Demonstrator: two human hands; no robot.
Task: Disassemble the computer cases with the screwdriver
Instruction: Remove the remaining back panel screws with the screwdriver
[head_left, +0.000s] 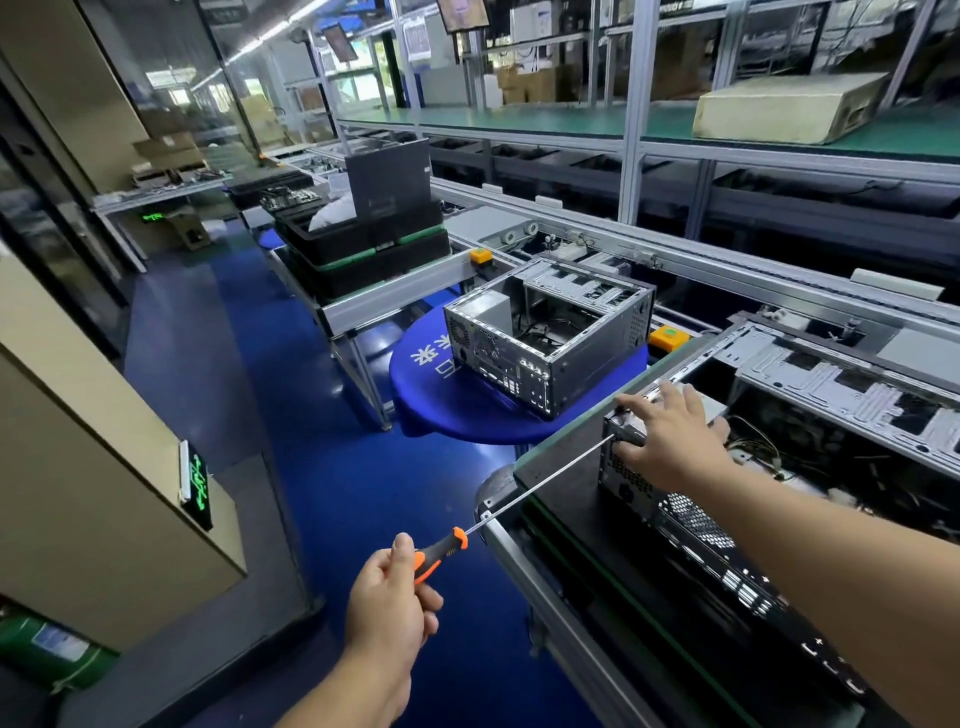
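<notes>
The left hand (387, 597) grips the orange-and-black handle of the screwdriver (540, 486), fingers and thumb curled round it, low in the view at about 6 o'clock. From that grip the long thin shaft runs up toward 2 o'clock, and its tip meets the upper rear corner of the near computer case (691, 525), which lies on the dark surface (566, 467) at 4 o'clock. So the tool's long axis points from the grip straight at that corner, and the spot being worked lies away from the left hand along the same line. The right hand (670, 441) is much the nearer to the corner: it rests spread over the top edge of the case just beside the tip, fingers fairly straight and holding nothing, seemingly steadying the case. Whether the tip is seated in a screw head cannot be told, for the corner is small and partly covered by the fingers. The near case lies with its perforated rear panel toward the person and its long axis running from the corner down toward 5 o'clock. A second computer case (550, 338), its side already open, stands well apart at about 12 o'clock on a round blue stand (452, 410). The coming move likely depends on keeping the shaft in line with the screw while the handle is turned.
</notes>
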